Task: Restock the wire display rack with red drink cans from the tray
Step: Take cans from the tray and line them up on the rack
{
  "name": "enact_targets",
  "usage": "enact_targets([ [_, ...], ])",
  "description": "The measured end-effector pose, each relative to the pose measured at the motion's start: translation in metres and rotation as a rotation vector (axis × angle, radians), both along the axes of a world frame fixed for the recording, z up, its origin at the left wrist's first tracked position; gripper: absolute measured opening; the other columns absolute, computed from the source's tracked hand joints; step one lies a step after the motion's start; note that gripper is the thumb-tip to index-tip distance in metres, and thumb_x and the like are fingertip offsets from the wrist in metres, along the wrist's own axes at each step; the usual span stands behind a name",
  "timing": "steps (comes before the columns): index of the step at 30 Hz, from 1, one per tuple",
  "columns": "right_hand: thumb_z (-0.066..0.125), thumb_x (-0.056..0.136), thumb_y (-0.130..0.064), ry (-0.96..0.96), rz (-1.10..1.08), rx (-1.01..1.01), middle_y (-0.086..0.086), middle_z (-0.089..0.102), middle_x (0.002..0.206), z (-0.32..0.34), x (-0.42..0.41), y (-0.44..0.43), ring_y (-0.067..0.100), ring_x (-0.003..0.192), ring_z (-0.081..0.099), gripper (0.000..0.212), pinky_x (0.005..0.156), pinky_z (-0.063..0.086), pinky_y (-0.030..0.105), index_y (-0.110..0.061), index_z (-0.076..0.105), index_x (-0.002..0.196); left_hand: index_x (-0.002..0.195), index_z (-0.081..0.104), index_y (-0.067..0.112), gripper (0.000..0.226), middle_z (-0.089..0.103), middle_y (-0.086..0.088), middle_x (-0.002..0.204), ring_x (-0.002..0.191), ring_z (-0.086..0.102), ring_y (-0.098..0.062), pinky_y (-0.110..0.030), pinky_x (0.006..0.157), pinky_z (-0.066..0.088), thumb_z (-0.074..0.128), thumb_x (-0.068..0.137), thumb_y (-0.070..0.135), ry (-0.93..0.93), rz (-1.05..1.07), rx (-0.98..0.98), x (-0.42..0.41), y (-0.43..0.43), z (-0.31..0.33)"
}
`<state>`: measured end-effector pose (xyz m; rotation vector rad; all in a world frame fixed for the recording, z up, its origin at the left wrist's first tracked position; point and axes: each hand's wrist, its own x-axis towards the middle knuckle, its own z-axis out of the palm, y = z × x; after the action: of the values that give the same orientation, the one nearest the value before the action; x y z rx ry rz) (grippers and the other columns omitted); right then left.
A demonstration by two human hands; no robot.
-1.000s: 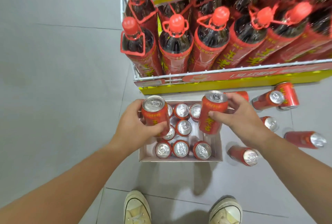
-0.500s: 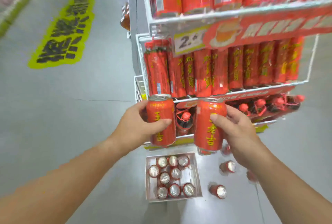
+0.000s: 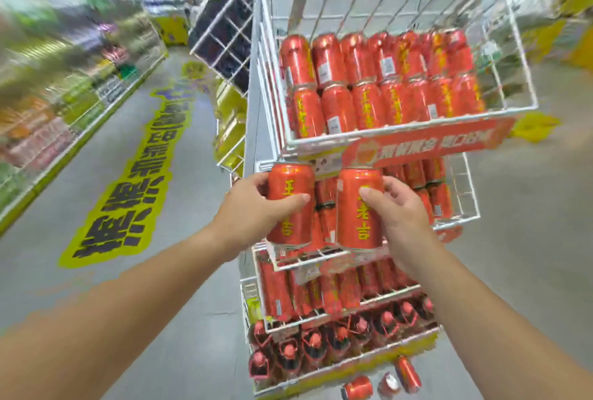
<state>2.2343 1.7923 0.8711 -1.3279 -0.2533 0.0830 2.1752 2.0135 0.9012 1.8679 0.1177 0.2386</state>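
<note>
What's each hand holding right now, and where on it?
Left hand holds a red can around its side; right hand holds another red can likewise.

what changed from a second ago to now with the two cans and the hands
Both hands lifted their cans out of the tray on the floor and up the rack: the left hand brings its can and the right hand brings its can level with the second basket, under the top basket. The tray has left the view. Unchanged: both grips, both cans upright.
</note>
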Motion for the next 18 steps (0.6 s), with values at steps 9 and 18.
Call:
enact_targets([
  [9,0.077,0.071,-0.032,-0.103,-0.061,0.042,-0.001,0.076,0.089,0.139,0.03,-0.014,0.017,0.083,0.071,0.039,0.074,0.059,0.038,-0.015,0.068,0.105,0.088,0.078,0.024,0.026,0.078,0.008,0.08,0.073,0.074,-0.008,-0.033,0.071,0.061,0.086,0.07,0.04,-0.13,0.081,0.042,0.025,-0.022,0.151],
  [18,0.085,0.06,-0.051,-0.101,0.006,-0.152,0.005,0.074,0.113,0.164,0.117,-0.019,0.024,0.101,0.072,0.061,0.086,0.06,0.044,-0.023,0.072,0.113,0.081,0.076,0.016,0.037,0.077,-0.001,0.073,0.07,0.074,-0.017,-0.036,0.068,0.06,0.085,0.062,0.046,0.003,0.331,0.221,0.09,-0.056,0.177],
])
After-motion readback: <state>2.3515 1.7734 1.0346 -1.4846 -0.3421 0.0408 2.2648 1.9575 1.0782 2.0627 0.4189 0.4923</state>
